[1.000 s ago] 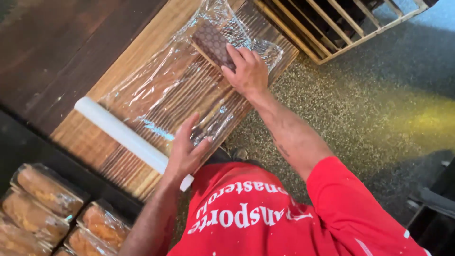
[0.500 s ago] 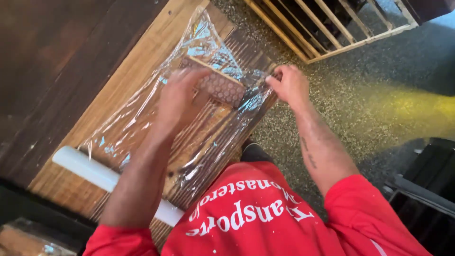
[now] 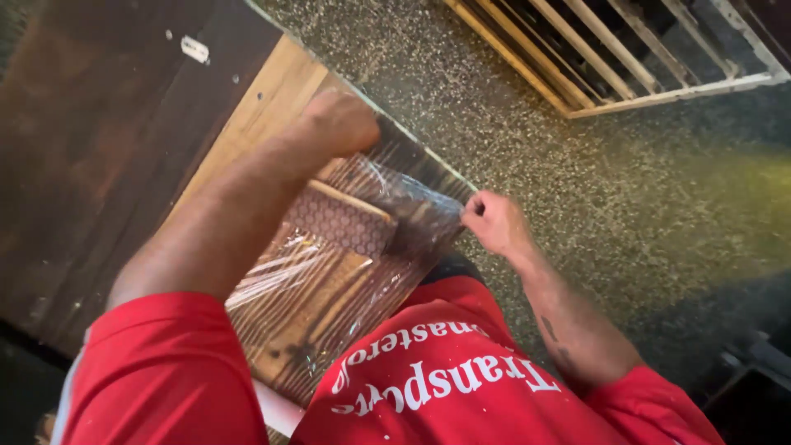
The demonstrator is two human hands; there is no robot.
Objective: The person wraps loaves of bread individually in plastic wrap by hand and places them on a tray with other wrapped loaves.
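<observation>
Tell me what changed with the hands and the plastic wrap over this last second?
The left hand left the white roll, reached across the sheet and now sits as a fist at the far edge of the wooden board. The right hand came off the dark patterned block and now pinches the clear wrap at the board's right edge, pulling it over. The block stays on the board under the wrap.

My wooden board table [image 3: 272, 91] has a pale plank edge with ridged, darker slats beside it. Clear cling film [image 3: 329, 280] is spread over the slats, wrinkled and shiny. Under the film lies a brown honeycomb-patterned slab [image 3: 342, 222], flat on the slats. A white roll end [image 3: 280, 412] sits at the near edge. Speckled floor [image 3: 577, 189] runs alongside.
</observation>
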